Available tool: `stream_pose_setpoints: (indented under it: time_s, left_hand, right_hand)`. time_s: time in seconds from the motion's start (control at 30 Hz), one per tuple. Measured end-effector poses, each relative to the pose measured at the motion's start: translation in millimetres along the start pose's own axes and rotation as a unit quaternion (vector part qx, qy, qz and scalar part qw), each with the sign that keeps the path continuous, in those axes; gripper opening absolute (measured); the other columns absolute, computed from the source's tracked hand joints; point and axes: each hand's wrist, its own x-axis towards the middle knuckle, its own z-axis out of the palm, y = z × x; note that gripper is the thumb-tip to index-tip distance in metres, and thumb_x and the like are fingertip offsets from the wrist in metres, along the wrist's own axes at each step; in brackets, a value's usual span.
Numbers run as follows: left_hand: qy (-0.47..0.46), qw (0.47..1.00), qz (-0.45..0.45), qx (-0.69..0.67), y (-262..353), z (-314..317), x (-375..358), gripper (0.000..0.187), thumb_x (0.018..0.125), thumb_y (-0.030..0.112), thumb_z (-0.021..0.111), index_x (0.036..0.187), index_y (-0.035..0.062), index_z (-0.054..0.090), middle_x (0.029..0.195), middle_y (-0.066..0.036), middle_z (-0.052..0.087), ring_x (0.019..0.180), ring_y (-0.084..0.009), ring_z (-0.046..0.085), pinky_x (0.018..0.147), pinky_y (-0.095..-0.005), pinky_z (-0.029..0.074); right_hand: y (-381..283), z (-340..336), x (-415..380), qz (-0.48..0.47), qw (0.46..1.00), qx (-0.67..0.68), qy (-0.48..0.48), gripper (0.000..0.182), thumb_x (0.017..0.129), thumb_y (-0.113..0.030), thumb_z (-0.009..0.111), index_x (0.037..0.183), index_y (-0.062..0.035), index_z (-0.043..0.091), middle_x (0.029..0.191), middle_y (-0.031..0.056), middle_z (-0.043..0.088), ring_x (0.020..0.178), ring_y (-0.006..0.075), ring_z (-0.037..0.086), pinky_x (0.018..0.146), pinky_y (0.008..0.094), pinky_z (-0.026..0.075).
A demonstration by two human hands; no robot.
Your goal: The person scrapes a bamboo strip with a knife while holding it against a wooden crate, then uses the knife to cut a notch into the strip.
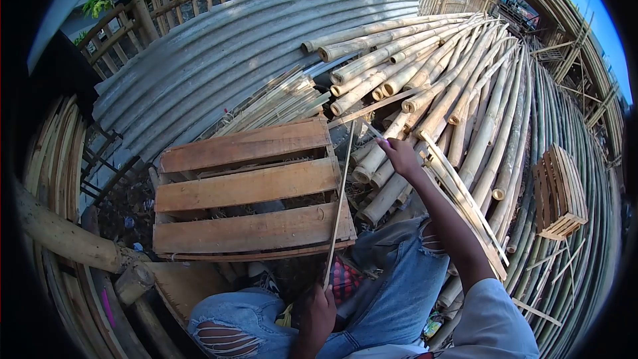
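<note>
A: Where is the bamboo strip [341, 193]?

B: Beside the wooden crate [246, 189], at its right-hand end. It crosses over the crate's near right corner, and its upper part runs just clear of the right edge.

A: And its long axis?

B: Away from the person, leaning slightly right. The near end is low, between the knees; the far end stands out past the crate's far right corner.

A: Which hand is nearer?

B: The left hand [318, 312]. It's closed around the near end, just this side of the crate's near right corner, so the strip reaches forward from it.

A: The right hand [401, 157]?

B: Right of the crate, out by its far corner, arm stretched forward. It's clenched on what looks like a slim knife [373, 131], which points back left towards the strip's far end.

A: Touching?

B: I can't tell. The tip looks very near the strip, but the hand itself is apart from it, off to the right.

A: Further out?

B: Split strips [279, 103] lie beyond the crate, with a corrugated sheet [219, 53] behind them. Bamboo poles [432, 73] spread to the crate's right, and a smaller crate [561, 193] sits well apart on that side.
</note>
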Motion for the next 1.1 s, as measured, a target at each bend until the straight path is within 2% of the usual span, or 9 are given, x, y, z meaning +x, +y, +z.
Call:
stream_pose_setpoints:
  time_s: [0.17, 0.23, 0.33, 0.47, 0.63, 0.7, 0.8, 0.97, 1.1]
  left_hand:
    - [-0.022, 1.000, -0.015, 0.003, -8.6, 2.5, 4.0, 0.035, 0.097, 0.031, 0.037, 0.098, -0.0014, 0.050, 0.083, -0.032, 0.059, 0.086, -0.0496, 0.056, 0.072, -0.0550, 0.044]
    - [-0.019, 1.000, -0.011, -0.003, -9.1, 1.9, 5.5, 0.036, 0.097, 0.031, 0.037, 0.100, -0.0016, 0.050, 0.085, -0.032, 0.059, 0.088, -0.0495, 0.055, 0.073, -0.0545, 0.044]
    - [-0.024, 0.999, -0.008, -0.046, -13.2, 1.2, 7.1, 0.039, 0.098, 0.033, 0.035, 0.103, -0.0020, 0.052, 0.087, -0.032, 0.059, 0.091, -0.0489, 0.055, 0.074, -0.0526, 0.044]
    - [-0.046, 0.999, -0.002, -0.030, -21.6, 1.8, 9.2, 0.042, 0.098, 0.034, 0.035, 0.103, -0.0038, 0.053, 0.088, -0.032, 0.059, 0.092, -0.0484, 0.055, 0.075, -0.0504, 0.044]
    - [-0.075, 0.996, -0.049, -0.029, -31.9, 9.6, 15.8, 0.038, 0.095, 0.032, 0.040, 0.098, -0.0002, 0.059, 0.091, -0.025, 0.062, 0.086, -0.0430, 0.059, 0.076, -0.0489, 0.046]
    - [0.008, 0.999, 0.037, 0.001, -38.5, 16.1, 11.1, 0.039, 0.095, 0.033, 0.040, 0.094, -0.0005, 0.060, 0.088, -0.025, 0.062, 0.083, -0.0424, 0.060, 0.073, -0.0481, 0.047]
    - [-0.019, 1.000, -0.004, 0.014, -33.0, 8.6, 7.8, 0.038, 0.095, 0.032, 0.041, 0.092, -0.0008, 0.060, 0.085, -0.024, 0.062, 0.081, -0.0419, 0.060, 0.070, -0.0475, 0.047]
    - [-0.035, 0.999, 0.013, 0.021, -32.1, 8.9, 5.1, 0.042, 0.098, 0.032, 0.036, 0.101, -0.0051, 0.053, 0.091, -0.033, 0.058, 0.092, -0.0480, 0.054, 0.078, -0.0504, 0.044]
    - [0.002, 0.998, 0.036, 0.047, -25.5, 1.9, -2.7, 0.035, 0.094, 0.030, 0.044, 0.094, -0.0021, 0.059, 0.086, -0.025, 0.062, 0.081, -0.0422, 0.060, 0.071, -0.0470, 0.047]
  right_hand:
    - [-55.5, -0.3, -38.5, -0.215, 0.972, 0.031, -0.093, 0.055, 0.093, -0.051, 0.042, 0.078, -0.0013, 0.059, 0.061, 0.0204, 0.056, 0.063, 0.0385, 0.058, 0.058, 0.0488, 0.043]
    - [-62.2, 1.7, -57.8, -0.330, 0.921, -0.137, -0.156, 0.053, 0.093, -0.051, 0.040, 0.078, -0.0038, 0.059, 0.056, 0.0180, 0.054, 0.058, 0.0374, 0.057, 0.054, 0.0478, 0.043]
    - [-48.6, 17.5, -64.0, -0.346, 0.921, -0.115, -0.135, 0.053, 0.093, -0.051, 0.039, 0.077, -0.0056, 0.059, 0.054, 0.0159, 0.054, 0.053, 0.0369, 0.055, 0.050, 0.0471, 0.043]
    - [-34.7, 20.3, -35.5, -0.193, 0.972, -0.113, -0.070, 0.055, 0.092, -0.052, 0.039, 0.070, -0.0067, 0.059, 0.055, 0.0168, 0.055, 0.053, 0.0368, 0.056, 0.050, 0.0459, 0.043]
    - [-38.4, 39.4, -50.6, -0.286, 0.950, -0.110, -0.054, 0.052, 0.092, -0.052, 0.041, 0.074, -0.0061, 0.058, 0.052, 0.0149, 0.053, 0.053, 0.0376, 0.056, 0.049, 0.0462, 0.043]
    - [-33.1, 39.6, -53.4, -0.317, 0.933, -0.158, -0.067, 0.053, 0.092, -0.053, 0.041, 0.074, -0.0062, 0.058, 0.053, 0.0157, 0.054, 0.052, 0.0372, 0.056, 0.047, 0.0461, 0.042]
    - [-13.7, 16.2, -15.6, -0.179, 0.973, -0.143, -0.029, 0.054, 0.092, -0.053, 0.039, 0.077, -0.0057, 0.060, 0.056, 0.0181, 0.057, 0.053, 0.0369, 0.057, 0.048, 0.0456, 0.043]
    - [-42.0, 30.6, -59.8, -0.248, 0.957, -0.142, -0.059, 0.054, 0.093, -0.053, 0.038, 0.080, -0.0064, 0.062, 0.058, 0.0170, 0.058, 0.054, 0.0365, 0.059, 0.050, 0.0455, 0.045]
    - [26.0, -0.8, 15.8, -0.044, 0.967, -0.240, 0.067, 0.061, 0.094, -0.053, 0.035, 0.069, -0.0049, 0.062, 0.062, 0.0181, 0.060, 0.058, 0.0362, 0.060, 0.052, 0.0463, 0.047]
